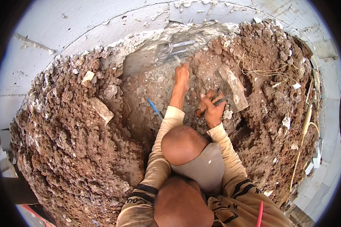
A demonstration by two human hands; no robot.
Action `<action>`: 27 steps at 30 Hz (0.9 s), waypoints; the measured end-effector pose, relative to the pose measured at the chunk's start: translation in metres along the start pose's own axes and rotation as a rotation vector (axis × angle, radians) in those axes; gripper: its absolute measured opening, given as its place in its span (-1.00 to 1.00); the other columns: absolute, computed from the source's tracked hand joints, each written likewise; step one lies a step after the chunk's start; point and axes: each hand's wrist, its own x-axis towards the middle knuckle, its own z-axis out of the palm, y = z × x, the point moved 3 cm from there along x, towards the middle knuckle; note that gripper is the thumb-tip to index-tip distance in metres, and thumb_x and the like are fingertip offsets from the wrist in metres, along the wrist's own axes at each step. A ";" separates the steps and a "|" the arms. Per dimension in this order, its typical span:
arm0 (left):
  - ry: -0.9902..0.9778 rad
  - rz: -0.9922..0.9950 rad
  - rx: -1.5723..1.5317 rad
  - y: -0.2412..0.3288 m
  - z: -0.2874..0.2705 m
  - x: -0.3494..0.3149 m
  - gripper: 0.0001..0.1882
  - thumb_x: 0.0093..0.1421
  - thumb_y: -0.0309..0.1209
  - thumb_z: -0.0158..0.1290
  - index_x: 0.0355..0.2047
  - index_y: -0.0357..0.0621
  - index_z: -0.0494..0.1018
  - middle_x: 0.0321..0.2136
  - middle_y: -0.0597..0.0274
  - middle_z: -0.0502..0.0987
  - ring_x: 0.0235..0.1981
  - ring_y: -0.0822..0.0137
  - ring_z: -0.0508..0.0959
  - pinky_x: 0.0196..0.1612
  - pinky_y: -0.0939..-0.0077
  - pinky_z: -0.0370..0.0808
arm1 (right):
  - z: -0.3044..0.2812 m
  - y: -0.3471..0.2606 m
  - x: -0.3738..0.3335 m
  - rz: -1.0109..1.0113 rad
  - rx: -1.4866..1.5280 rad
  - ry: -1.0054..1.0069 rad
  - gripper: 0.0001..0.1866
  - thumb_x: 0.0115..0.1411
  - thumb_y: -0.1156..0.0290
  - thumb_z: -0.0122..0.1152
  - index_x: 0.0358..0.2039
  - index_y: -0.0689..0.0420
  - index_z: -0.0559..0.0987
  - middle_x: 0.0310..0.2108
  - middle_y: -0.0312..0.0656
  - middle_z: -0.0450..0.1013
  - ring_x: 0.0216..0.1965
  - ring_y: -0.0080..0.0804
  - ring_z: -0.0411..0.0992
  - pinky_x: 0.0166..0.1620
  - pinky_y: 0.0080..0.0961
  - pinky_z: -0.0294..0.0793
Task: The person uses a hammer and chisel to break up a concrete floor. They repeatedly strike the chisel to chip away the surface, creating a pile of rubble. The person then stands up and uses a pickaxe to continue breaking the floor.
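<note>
My left hand (182,74) is closed round a short pale metal rod (177,59), whose far end points at the broken concrete. Just beyond it, exposed steel bars (180,47) with a tie wire cross a hollow in the concrete (151,56). Lower and to the right, my right hand (213,108) is closed round a tool with an orange-and-black handle (199,112); the fingers hide much of it, so its kind is unclear. A blue stick-like thing (153,106) lies in the dirt left of my left forearm.
Heaped reddish-brown soil (75,151) rises on both sides of the pit. A long stone block (234,89) lies beside my right hand, and a smaller chunk (101,109) at the left. Thin pale cords (269,72) trail over the right heap. A grey wall (91,26) curves behind.
</note>
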 end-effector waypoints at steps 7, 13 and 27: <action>-0.142 0.003 -0.197 -0.005 -0.007 0.037 -0.47 0.22 -0.18 0.09 0.04 -0.34 0.33 -0.32 0.07 0.51 -0.53 0.28 0.47 -0.58 0.41 0.41 | -0.038 0.092 0.037 0.103 -0.730 0.016 -0.76 0.10 0.39 0.30 -0.56 0.25 0.47 -0.63 -0.28 0.35 -0.58 -0.49 0.29 -0.48 -0.46 0.26; -0.086 -0.017 -0.139 0.010 0.002 0.016 -0.58 0.25 -0.19 0.05 -0.04 -0.28 0.38 -0.32 0.07 0.47 -0.55 0.24 0.47 -0.65 0.33 0.36 | -0.005 0.019 0.008 -0.052 -0.183 -0.014 -0.83 0.15 0.54 0.21 -0.55 0.16 0.43 -0.70 -0.33 0.30 -0.69 -0.57 0.21 -0.59 -0.53 0.17; -0.161 -0.067 -0.443 0.019 0.014 0.023 -0.80 0.26 -0.30 0.00 -0.34 -0.20 0.42 -0.60 0.20 0.46 -0.78 0.34 0.35 -0.76 0.45 0.30 | -0.026 0.042 0.049 0.020 -1.111 0.041 -0.59 0.00 0.26 0.32 -0.49 0.48 0.55 -0.62 0.05 0.46 -0.55 -0.29 0.41 -0.38 -0.29 0.40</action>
